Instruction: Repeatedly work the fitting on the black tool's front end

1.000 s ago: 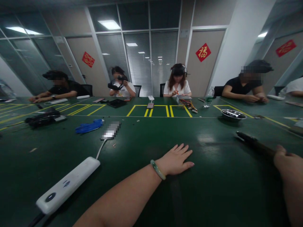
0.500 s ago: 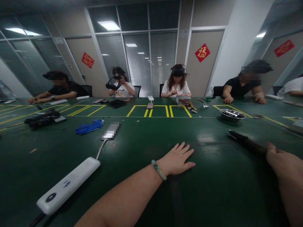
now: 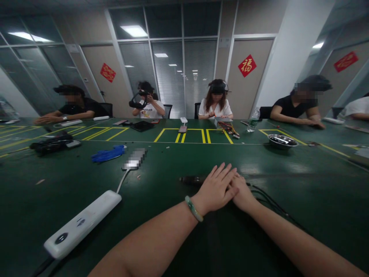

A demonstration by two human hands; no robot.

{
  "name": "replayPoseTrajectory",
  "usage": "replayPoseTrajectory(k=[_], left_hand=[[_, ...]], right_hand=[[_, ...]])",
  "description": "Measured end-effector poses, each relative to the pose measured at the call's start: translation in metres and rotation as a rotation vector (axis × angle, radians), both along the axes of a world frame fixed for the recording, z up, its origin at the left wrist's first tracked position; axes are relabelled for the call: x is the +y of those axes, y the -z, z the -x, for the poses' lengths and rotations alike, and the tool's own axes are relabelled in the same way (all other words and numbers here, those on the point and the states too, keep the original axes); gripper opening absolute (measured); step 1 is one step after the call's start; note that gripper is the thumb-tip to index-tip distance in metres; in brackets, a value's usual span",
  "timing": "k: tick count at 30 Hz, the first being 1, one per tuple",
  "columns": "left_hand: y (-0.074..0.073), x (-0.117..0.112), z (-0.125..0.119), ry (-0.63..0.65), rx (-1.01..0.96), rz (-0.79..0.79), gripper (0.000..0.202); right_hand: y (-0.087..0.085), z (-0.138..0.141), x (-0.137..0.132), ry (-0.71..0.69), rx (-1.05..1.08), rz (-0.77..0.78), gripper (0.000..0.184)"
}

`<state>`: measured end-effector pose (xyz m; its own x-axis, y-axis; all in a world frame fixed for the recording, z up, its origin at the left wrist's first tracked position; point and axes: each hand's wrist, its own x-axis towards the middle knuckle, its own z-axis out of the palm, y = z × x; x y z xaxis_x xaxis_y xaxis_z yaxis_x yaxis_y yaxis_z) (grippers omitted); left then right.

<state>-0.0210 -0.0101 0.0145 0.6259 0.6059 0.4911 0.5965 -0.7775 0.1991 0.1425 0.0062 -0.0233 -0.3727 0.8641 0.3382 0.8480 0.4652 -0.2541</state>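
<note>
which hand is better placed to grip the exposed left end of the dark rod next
Probably the left hand: it lies closer to the exposed end of the dark rod. The right hand is farther along, partly covered, beside the black cables.

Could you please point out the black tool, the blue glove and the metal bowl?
Black tool (image 3: 192, 180): head view, on the part showing beyond the hands.
Blue glove (image 3: 107, 154): head view, on its middle.
Metal bowl (image 3: 281, 147): head view, on its near wall.
</note>
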Motion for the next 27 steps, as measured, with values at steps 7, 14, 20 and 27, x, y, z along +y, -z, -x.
replayPoseTrajectory(k=[7,14,20,27], left_hand=[[-0.002,0.001,0.005,-0.083,-0.028,0.019,0.056],[0.004,0.007,0.005,-0.061,0.034,0.027,0.052],[0.006,0.011,0.005,-0.036,0.107,0.073,0.048],[0.004,0.012,0.003,-0.038,0.132,0.118,0.043]], right_hand=[[-0.015,0.002,-0.016,-0.125,0.133,0.005,0.05],[-0.051,-0.075,-0.037,0.233,-0.194,0.373,0.036],[-0.05,-0.087,-0.044,0.182,-0.26,0.527,0.013],[-0.055,-0.071,-0.041,0.258,-0.155,0.435,0.009]])
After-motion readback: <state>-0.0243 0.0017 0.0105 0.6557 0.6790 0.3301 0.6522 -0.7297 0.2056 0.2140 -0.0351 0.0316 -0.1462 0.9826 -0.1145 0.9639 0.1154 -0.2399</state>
